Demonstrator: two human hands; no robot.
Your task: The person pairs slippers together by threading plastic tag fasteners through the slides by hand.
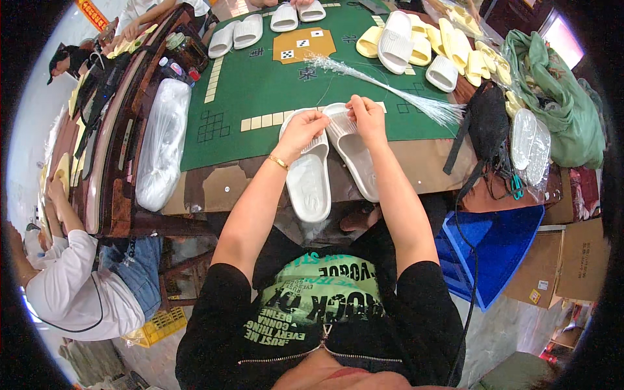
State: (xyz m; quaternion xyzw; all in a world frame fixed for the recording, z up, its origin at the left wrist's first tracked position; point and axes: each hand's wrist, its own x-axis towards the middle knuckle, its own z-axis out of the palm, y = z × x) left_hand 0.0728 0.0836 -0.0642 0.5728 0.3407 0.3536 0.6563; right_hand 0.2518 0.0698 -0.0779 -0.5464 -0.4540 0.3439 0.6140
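Two pale grey slide slippers lie side by side at the table's near edge: the left slipper (309, 185) and the right slipper (356, 156), with their heels sticking out past the edge. My left hand (301, 133) is closed in a pinch over the left slipper's strap. Over the right slipper's strap, my right hand (368, 121) is also pinched. A very thin strand shows faintly just beyond my fingers; what each fingertip grips is too small to make out. Past my hands, a bundle of fine clear strands (426, 107) lies across the green mat (260, 97).
More grey slippers (247, 31) sit at the far side, near another person's hands (304, 2). Yellow slippers (455, 47) pile up at the right, beside a black bag (484, 114). A plastic-wrapped bundle (164, 143) lies left. A blue bin (491, 250) stands below right. People work at left.
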